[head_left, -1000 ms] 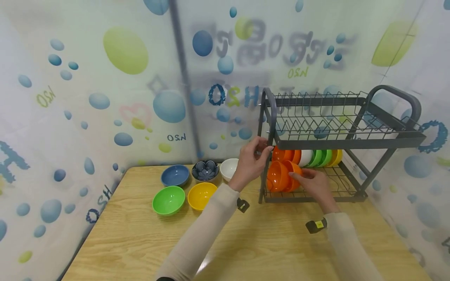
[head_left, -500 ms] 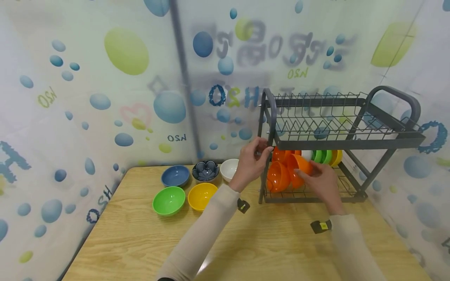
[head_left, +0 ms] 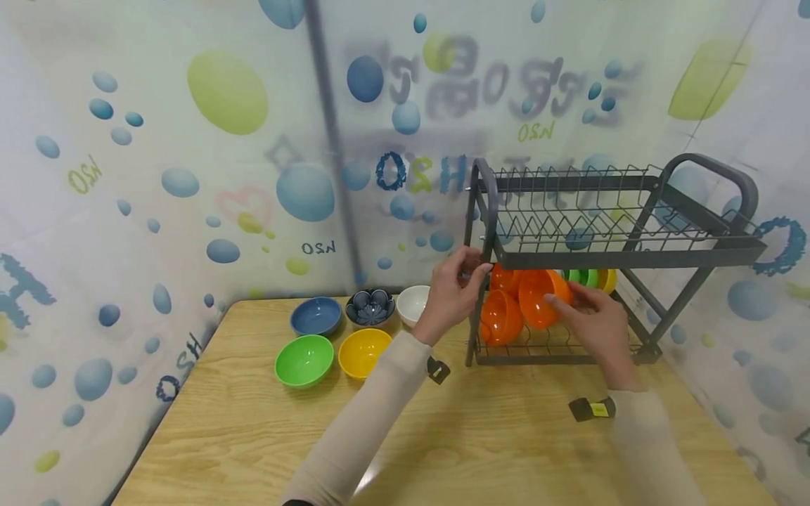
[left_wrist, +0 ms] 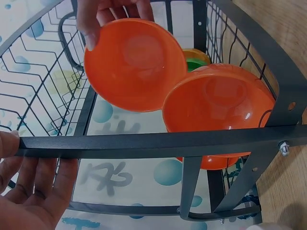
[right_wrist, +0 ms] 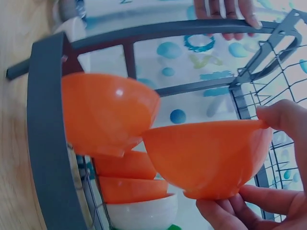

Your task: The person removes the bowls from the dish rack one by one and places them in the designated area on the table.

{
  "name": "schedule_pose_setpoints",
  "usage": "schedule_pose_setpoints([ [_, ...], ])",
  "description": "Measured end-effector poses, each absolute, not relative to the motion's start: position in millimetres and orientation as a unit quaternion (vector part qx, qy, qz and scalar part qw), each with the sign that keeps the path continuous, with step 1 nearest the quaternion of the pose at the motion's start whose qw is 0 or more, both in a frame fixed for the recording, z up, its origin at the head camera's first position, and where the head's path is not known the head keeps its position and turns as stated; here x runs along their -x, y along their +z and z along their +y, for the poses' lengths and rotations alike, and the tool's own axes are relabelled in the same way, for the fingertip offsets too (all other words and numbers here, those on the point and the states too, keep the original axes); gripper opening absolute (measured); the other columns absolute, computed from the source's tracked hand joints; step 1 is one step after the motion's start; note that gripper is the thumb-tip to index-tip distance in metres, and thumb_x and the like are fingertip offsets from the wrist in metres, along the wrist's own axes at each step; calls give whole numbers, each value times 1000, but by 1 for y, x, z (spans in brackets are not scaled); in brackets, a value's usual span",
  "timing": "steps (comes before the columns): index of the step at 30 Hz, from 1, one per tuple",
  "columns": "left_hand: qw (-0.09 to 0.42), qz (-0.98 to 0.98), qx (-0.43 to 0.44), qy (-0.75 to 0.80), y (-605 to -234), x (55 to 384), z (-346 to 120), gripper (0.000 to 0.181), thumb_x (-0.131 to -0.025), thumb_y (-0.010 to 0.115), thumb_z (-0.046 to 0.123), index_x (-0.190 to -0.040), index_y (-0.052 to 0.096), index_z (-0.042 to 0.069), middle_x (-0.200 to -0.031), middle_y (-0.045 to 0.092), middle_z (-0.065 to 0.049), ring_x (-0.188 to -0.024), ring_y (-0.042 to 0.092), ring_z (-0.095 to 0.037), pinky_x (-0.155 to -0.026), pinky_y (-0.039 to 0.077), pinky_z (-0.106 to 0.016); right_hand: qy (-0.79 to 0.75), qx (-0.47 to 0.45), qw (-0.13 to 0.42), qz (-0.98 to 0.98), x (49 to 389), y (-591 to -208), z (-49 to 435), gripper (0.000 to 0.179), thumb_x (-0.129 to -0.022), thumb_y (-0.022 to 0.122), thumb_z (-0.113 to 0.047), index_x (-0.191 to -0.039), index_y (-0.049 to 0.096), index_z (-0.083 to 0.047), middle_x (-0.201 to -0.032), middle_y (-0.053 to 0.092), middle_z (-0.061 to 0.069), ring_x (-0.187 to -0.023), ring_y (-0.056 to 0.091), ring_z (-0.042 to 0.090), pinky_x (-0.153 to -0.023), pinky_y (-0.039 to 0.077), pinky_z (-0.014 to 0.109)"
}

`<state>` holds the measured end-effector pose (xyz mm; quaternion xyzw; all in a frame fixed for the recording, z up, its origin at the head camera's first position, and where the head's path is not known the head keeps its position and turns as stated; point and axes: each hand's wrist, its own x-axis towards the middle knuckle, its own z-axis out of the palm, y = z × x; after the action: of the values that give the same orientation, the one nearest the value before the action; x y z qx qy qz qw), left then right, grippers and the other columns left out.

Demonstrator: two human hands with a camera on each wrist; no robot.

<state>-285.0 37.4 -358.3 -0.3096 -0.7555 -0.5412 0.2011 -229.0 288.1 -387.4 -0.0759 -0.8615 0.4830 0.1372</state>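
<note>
My right hand (head_left: 598, 327) holds an orange bowl (head_left: 541, 299) inside the lower tier of a dark two-tier dish rack (head_left: 633, 258). In the right wrist view the thumb is on the bowl's rim and the fingers support its foot. A second orange bowl (head_left: 498, 320) stands on edge at the front left of that tier, its rim right beside the held bowl in the left wrist view. My left hand (head_left: 452, 292) grips the rack's left upright bar (left_wrist: 144, 146), fingers curled around it. Behind, a row of bowls includes orange ones (right_wrist: 132, 189) and a white bowl (right_wrist: 144, 211).
Green bowls (head_left: 588, 279) and a yellow bowl (head_left: 607, 281) continue the rear row. Left of the rack, the wooden table (head_left: 253, 436) bears blue (head_left: 316, 316), flower-shaped (head_left: 370, 308), white (head_left: 413, 303), green (head_left: 304, 362) and yellow (head_left: 363, 353) bowls. The upper tier overhangs the right hand's space.
My right hand has lifted the orange bowl away from the one beside it, moving it up and right and turning its opening more toward the head camera. The left hand stays on the rack.
</note>
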Motion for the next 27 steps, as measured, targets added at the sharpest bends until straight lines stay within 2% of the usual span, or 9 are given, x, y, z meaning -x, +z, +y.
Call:
schedule_pose_setpoints([
  [4,199,-755,312,-541,-359,286,38,18,-104,62,20,-115,63,6,-96,68,-10,-85,65,-18,-71,58,-17,505,103,98,-852,227,-384,290,87,-90,64,-68,-155,45,-13,-147,56,18,-126,53,30,-83,52,18],
  [6,196,-756,311,-542,-359,286,37,18,-104,62,21,-115,63,6,-96,68,-10,-85,64,-17,-72,58,-17,520,111,75,-844,225,-382,290,90,-90,62,-70,-157,42,-13,-152,51,18,-130,51,33,-97,54,33],
  [9,191,-758,307,-543,-359,286,36,19,-104,62,22,-117,64,7,-96,69,-9,-85,64,-16,-73,57,-17,543,109,43,-832,222,-380,289,94,-90,60,-73,-159,38,-13,-156,47,18,-136,49,37,-113,44,57],
  [12,185,-757,307,-547,-359,287,35,20,-104,62,22,-117,64,7,-98,69,-9,-86,63,-16,-74,57,-17,556,105,19,-824,218,-378,288,97,-89,58,-75,-159,36,-12,-156,48,19,-139,49,40,-117,32,69],
  [17,155,-758,304,-556,-358,285,32,25,-104,61,27,-122,64,10,-106,71,-8,-93,65,-17,-80,59,-22,576,92,-10,-812,213,-378,283,95,-90,55,-76,-157,40,-10,-155,50,18,-142,50,40,-116,23,77],
  [20,133,-766,288,-559,-359,282,27,32,-104,61,32,-130,65,15,-113,73,-5,-101,66,-14,-87,58,-25,592,66,-17,-803,212,-381,279,88,-94,53,-73,-153,46,-8,-154,53,15,-139,54,34,-118,28,70],
  [22,125,-773,281,-555,-360,280,23,37,-103,62,34,-136,64,17,-117,73,-3,-104,66,-12,-90,58,-25,598,52,-19,-800,211,-382,276,84,-95,52,-71,-151,50,-7,-149,59,9,-131,62,23,-119,37,57],
  [25,124,-777,290,-545,-364,276,17,41,-102,65,34,-140,62,17,-120,73,-3,-107,67,-13,-92,59,-27,624,31,-22,-780,209,-383,272,81,-98,53,-65,-149,50,-2,-133,68,-7,-115,66,2,-106,53,33],
  [27,127,-772,306,-541,-366,273,13,43,-101,67,31,-140,61,15,-123,71,-4,-111,67,-17,-94,59,-30,645,24,-23,-764,207,-383,270,79,-99,55,-61,-148,50,1,-120,70,-18,-106,66,-7,-96,56,22],
])
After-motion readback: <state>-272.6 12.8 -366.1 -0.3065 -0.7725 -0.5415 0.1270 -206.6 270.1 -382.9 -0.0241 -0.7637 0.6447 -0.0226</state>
